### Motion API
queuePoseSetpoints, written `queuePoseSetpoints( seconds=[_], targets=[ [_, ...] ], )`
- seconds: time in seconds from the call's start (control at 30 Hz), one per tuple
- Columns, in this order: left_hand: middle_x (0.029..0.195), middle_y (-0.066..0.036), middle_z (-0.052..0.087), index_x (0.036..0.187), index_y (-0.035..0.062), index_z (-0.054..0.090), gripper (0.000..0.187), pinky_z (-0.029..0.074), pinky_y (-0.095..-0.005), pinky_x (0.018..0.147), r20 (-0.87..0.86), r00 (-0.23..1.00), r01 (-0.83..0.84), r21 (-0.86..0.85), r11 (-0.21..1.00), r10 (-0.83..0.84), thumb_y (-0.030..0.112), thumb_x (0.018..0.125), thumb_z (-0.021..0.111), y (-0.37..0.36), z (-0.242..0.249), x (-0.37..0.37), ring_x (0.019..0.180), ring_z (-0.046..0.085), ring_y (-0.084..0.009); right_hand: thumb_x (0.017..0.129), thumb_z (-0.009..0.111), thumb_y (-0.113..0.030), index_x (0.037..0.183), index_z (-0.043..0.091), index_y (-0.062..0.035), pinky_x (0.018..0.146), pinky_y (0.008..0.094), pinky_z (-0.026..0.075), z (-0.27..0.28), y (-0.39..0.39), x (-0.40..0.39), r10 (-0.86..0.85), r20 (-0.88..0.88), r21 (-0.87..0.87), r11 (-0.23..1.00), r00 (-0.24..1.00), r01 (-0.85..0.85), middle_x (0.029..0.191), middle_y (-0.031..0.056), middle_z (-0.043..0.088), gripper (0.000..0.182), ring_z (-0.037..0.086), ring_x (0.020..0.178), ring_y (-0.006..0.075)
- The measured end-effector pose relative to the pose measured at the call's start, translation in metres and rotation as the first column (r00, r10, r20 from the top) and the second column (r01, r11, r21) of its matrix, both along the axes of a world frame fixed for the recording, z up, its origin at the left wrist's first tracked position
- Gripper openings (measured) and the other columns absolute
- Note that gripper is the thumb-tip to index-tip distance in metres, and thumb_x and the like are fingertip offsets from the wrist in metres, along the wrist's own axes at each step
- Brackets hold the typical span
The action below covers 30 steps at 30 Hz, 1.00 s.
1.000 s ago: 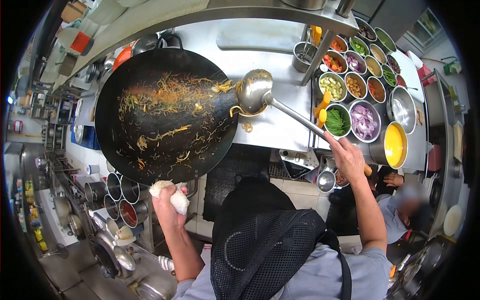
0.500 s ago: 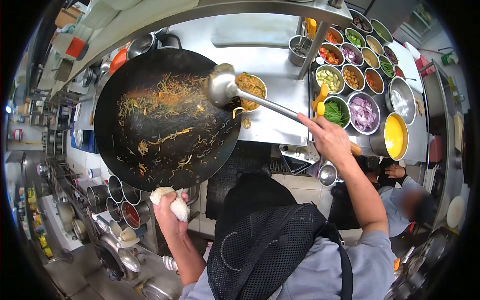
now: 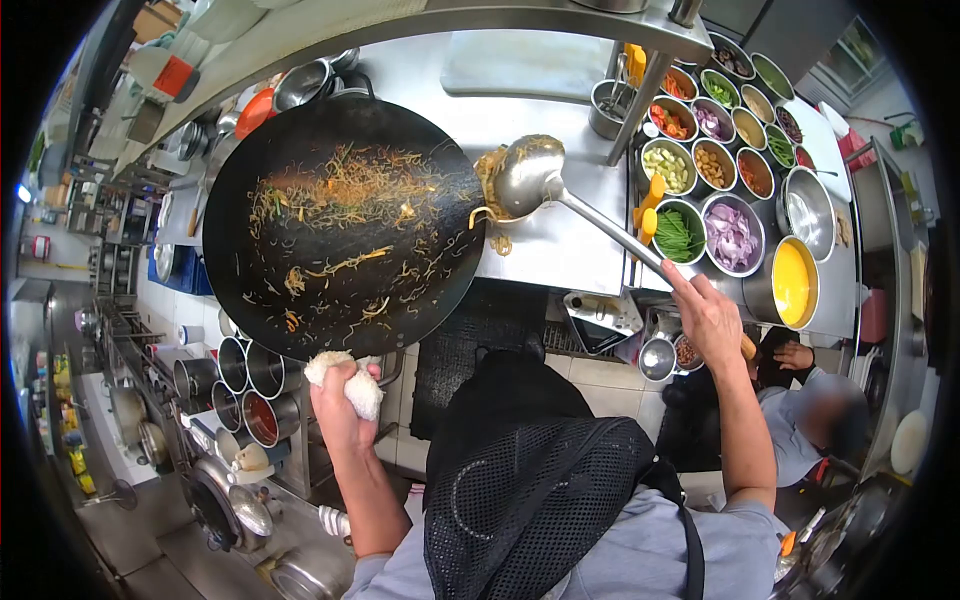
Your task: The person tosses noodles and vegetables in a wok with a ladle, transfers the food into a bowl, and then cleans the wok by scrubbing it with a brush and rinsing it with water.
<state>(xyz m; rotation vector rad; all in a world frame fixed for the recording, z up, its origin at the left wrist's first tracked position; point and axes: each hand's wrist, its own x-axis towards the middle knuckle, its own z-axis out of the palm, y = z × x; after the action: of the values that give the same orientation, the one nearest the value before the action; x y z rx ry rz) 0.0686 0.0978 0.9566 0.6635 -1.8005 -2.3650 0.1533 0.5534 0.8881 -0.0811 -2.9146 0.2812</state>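
A large black wok point(image 3: 250, 290) holds scattered fried noodles point(image 3: 345, 190). At its near rim my left hand point(image 3: 345, 405) is closed around a white cloth point(image 3: 362, 392), pressed against the edge. My right hand point(image 3: 708, 318) grips the handle of a long metal ladle point(image 3: 530, 175). The ladle's bowl hangs over a round container of noodles point(image 3: 489, 170) on the steel counter and hides most of it. A few noodles dangle over that container's near side, and a small clump point(image 3: 501, 244) lies on the counter beside it.
Metal bowls of cut vegetables, including red onion point(image 3: 731, 232) and green strips point(image 3: 680, 230), stand at the right beside a pot of yellow liquid point(image 3: 792, 285). A steel post point(image 3: 640, 108) rises behind. Another person point(image 3: 795, 410) is at the lower right. Pots point(image 3: 262, 418) stand lower left.
The ladle and my right hand have moved right, taking the ladle's bowl from the wok's edge to above the noodle container. My left hand still holds the cloth at the rim.
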Motion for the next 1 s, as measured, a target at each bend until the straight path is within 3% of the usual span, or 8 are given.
queuePoseSetpoints(
  seconds=[0.2, 0.37, 0.5, 0.7, 0.97, 1.0],
  targets=[
    [0.083, -0.008, 0.056, 0.09, -0.0001, 0.056, 0.009, 0.055, -0.0368, 0.062, -0.035, 0.999, -0.005, 0.05, 0.999, 0.007, -0.003, 0.081, 0.055, 0.001, -0.001, -0.005, 0.069, 0.058, -0.021, 0.09, 0.066, -0.012, 0.144, 0.052, -0.028, 0.058, 0.0421, 0.049, -0.007, -0.007, 0.006, -0.026, 0.011, -0.019, 0.999, 1.0, 0.027, 0.078, 0.0076, 0.055, 0.059, 0.061, 0.066, 0.0297],
    [0.083, -0.008, 0.056, 0.09, 0.0, 0.056, 0.01, 0.055, -0.0365, 0.062, -0.03, 1.0, -0.002, 0.082, 0.997, 0.004, -0.002, 0.081, 0.057, 0.005, 0.002, -0.01, 0.069, 0.058, -0.0211, 0.086, 0.067, -0.008, 0.143, 0.054, -0.0287, 0.057, 0.0406, 0.049, -0.004, -0.029, 0.004, 0.021, -0.113, -0.031, 0.999, 0.993, -0.025, 0.077, 0.0074, 0.054, 0.062, 0.06, 0.064, 0.0267],
    [0.084, -0.008, 0.057, 0.091, 0.0001, 0.057, 0.011, 0.054, -0.0365, 0.062, -0.028, 0.999, 0.028, 0.067, 0.997, -0.026, -0.001, 0.08, 0.057, 0.0, 0.002, -0.015, 0.069, 0.058, -0.0211, 0.08, 0.065, -0.004, 0.142, 0.055, -0.0303, 0.058, 0.0384, 0.049, -0.001, -0.034, -0.012, 0.063, -0.112, 0.093, 0.994, 0.992, -0.052, 0.078, 0.005, 0.052, 0.068, 0.058, 0.061, 0.0238],
    [0.086, -0.007, 0.058, 0.092, 0.0011, 0.058, 0.012, 0.055, -0.0371, 0.063, -0.052, 0.999, 0.017, 0.082, 0.997, -0.012, -0.001, 0.08, 0.058, -0.006, -0.006, -0.015, 0.073, 0.059, -0.0205, 0.081, 0.064, -0.004, 0.141, 0.056, -0.0303, 0.061, 0.0385, 0.049, 0.008, -0.004, -0.005, 0.026, -0.16, 0.137, 0.991, 0.987, -0.004, 0.079, 0.0047, 0.052, 0.066, 0.059, 0.064, 0.024],
    [0.084, -0.008, 0.059, 0.093, 0.0017, 0.057, 0.012, 0.055, -0.0349, 0.064, 0.031, 0.999, -0.047, 0.141, 0.989, 0.043, 0.0, 0.081, 0.06, -0.038, -0.01, 0.011, 0.07, 0.061, -0.022, 0.086, 0.069, -0.009, 0.142, 0.055, -0.028, 0.058, 0.0437, 0.05, 0.006, -0.02, -0.001, -0.061, -0.153, -0.091, 0.995, 0.986, 0.048, 0.081, 0.0074, 0.056, 0.061, 0.061, 0.066, 0.03],
    [0.082, -0.008, 0.059, 0.092, 0.0032, 0.058, 0.011, 0.054, -0.0336, 0.059, 0.05, 0.996, -0.08, 0.164, 0.983, 0.073, 0.001, 0.082, 0.06, -0.043, -0.012, 0.015, 0.066, 0.063, -0.023, 0.086, 0.07, -0.01, 0.142, 0.054, -0.0279, 0.058, 0.0446, 0.05, 0.005, -0.025, -0.003, -0.064, -0.17, -0.137, 0.99, 0.983, 0.04, 0.082, 0.0078, 0.058, 0.061, 0.062, 0.066, 0.0312]
  ],
)
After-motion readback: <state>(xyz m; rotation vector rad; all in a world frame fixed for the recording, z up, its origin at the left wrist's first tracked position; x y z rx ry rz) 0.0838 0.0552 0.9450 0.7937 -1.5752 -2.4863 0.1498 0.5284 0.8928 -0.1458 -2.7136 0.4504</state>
